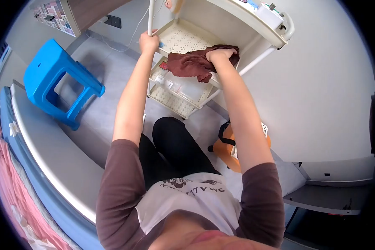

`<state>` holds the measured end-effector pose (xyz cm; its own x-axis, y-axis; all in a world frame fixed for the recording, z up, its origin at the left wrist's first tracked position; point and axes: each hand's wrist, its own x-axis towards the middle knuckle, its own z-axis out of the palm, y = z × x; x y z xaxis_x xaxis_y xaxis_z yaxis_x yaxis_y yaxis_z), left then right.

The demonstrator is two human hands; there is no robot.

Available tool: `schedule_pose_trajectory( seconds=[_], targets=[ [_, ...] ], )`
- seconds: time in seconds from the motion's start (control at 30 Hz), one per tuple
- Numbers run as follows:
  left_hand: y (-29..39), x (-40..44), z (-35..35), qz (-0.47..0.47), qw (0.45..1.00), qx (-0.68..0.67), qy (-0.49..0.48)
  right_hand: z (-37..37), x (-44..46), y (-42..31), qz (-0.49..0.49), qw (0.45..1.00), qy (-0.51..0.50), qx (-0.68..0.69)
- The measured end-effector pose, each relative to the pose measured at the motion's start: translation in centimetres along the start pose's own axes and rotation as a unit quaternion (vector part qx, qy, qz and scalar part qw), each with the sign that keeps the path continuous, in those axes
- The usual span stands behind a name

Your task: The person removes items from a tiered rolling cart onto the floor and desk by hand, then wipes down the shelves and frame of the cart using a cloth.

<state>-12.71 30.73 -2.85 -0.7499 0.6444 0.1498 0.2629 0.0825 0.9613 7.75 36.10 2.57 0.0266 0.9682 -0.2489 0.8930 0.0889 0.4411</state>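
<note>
L hand [148, 43] is closed around the slim white post [150, 18] of the cream plastic tiered cart [187, 36], at its L side; fingers curl round it, w/ the tips partly out of view. R hand [221, 54] is on the dark reddish-brown cloth [187, 64], pushed into its bunched part; fingertips hidden in the folds, so can't tell if they're clenched or flat. Cloth lies across the front edge of the cart's perforated shelf just under the top tier, R part bunched up, L part spread w/ a corner hanging over the edge.

Tier below: small red item [163, 65] at L, clear plastic packs [167, 82] nr it. Top tier, R end: white box [268, 16] w/ small dark items on it. Bright blue plastic stool [50, 73] stands on the floor L of the cart, well apart. Orange case [227, 153] w/ black strap is on the near R side of the cart, partly behind the R forearm.
</note>
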Motion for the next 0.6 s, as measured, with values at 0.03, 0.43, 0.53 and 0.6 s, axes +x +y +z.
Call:
schedule_pose_trajectory(
  seconds=[0.03, 0.43, 0.53, 0.6],
  targets=[
    [0.1, 0.1, 0.0, 0.005, 1.000, 0.002, 0.006, -0.2, 0.5, -0.1, 0.002, 1.000, -0.010, -0.018],
    [0.4, -1.0, -0.1, 0.028, 0.998, -0.006, 0.058, -1.3, -1.8, 0.3, -0.109, 0.989, -0.094, -0.025],
    [1.0, -1.4, -0.3, 0.024, 0.998, 0.004, 0.061, -1.8, -4.7, 1.5, -0.135, 0.971, -0.158, 0.116],
    [1.0, -1.4, -0.4, 0.027, 0.997, 0.011, 0.068, -1.6, -5.9, 2.2, -0.171, 0.904, -0.272, 0.284]
  ],
)
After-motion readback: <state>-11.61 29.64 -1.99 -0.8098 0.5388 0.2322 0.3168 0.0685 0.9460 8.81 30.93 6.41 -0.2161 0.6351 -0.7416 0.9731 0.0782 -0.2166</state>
